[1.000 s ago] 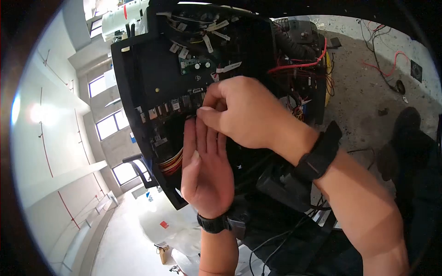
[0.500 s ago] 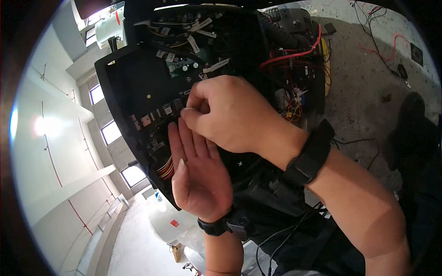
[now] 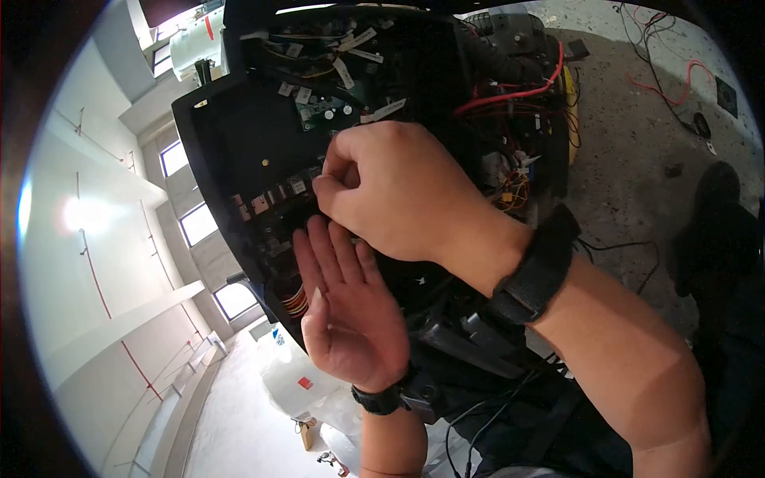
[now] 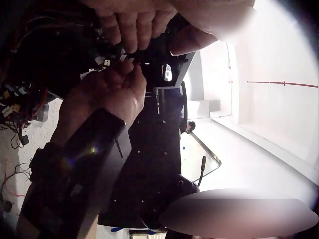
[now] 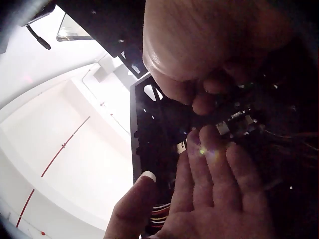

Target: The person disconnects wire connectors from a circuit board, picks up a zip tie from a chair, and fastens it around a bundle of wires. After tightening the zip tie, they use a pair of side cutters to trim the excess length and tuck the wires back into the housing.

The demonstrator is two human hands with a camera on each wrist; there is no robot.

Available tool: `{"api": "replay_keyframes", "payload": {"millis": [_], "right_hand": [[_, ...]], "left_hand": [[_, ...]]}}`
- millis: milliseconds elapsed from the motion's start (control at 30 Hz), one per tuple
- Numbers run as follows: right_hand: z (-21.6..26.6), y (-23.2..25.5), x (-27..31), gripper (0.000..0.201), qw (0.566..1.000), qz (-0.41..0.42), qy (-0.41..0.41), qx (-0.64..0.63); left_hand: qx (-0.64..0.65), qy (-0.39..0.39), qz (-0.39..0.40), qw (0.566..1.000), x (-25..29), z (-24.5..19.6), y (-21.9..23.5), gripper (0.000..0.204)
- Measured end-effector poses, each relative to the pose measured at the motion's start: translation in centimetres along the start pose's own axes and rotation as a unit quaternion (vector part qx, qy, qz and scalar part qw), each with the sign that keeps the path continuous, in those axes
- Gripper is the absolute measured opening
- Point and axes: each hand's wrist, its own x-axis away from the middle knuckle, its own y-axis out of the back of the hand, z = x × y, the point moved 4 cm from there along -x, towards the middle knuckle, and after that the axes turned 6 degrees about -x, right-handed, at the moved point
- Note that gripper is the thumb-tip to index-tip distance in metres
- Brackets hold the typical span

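Observation:
A black equipment housing [image 3: 227,139] stands open before me, its circuitry exposed. My right hand [image 3: 398,187] has its fingers curled, with thumb and forefinger tips together at the row of metal ports [image 3: 275,196] on a board edge. I cannot tell whether anything small is pinched there. Below it, my left hand [image 3: 355,319] is held palm up, fingers extended toward the ports and thumb apart; its palm bears nothing. In the right wrist view the left fingers [image 5: 215,174] lie just under the right fingertips [image 5: 203,104]. A green circuit board [image 3: 327,115] sits above the ports.
Labelled cables [image 3: 344,73] run across the upper housing, and multicoloured wires [image 3: 295,303] pass left of my left hand. A thick red cable [image 3: 510,99] and yellow wires [image 3: 516,193] are at right. Loose cords [image 3: 677,99] lie on the floor.
Over the last second the right fingertips have moved left along the ports. The left hand has dropped slightly away from them, its fingers spreading a little. The head view has shifted.

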Motion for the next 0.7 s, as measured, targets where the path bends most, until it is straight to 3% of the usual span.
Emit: {"api": "replay_keyframes", "payload": {"millis": [100, 167, 300, 367, 467, 500, 633, 700], "right_hand": [[0.5, -0.3, 0.2, 0.016, 0.997, 0.044, -0.038, -0.045], [0.8, -0.5, 0.4, 0.014, 0.998, 0.015, 0.046, -0.043], [1.5, -0.4, 0.5, 0.013, 0.994, -0.004, 0.083, -0.068], [2.3, -0.5, 0.6, 0.013, 0.99, -0.018, 0.136, -0.018], [2.4, -1.7, 0.6, 0.013, 0.99, -0.036, 0.137, 0.008], [2.6, -1.9, 0.4, 0.017, 0.995, 0.044, 0.082, 0.037], [2.5, -3.0, 0.2, 0.017, 0.994, 0.06, 0.072, 0.058], [2.5, -3.0, 0.3, 0.012, 0.993, -0.017, 0.116, 0.015]], "left_hand": [[0.0, 0.006, -0.002, 1.0, 0.0, -0.1, -0.3, 0.069], [-0.001, 0.013, -0.001, 1.0, 0.0, -0.1, -0.6, 0.07], [0.001, 0.033, -0.001, 0.999, 0.0, -0.3, -1.3, 0.069], [-0.003, 0.042, -0.009, 0.999, 0.0, -0.5, -1.6, 0.069], [-0.035, 0.051, -0.036, 0.997, -0.1, -0.7, -1.5, 0.067], [-0.047, 0.048, -0.041, 0.997, -0.1, -0.8, -1.4, 0.066], [-0.077, 0.051, -0.046, 0.995, -0.4, -1.2, -1.5, 0.065], [-0.087, 0.046, -0.047, 0.994, -0.6, -1.3, -1.3, 0.065]]}}
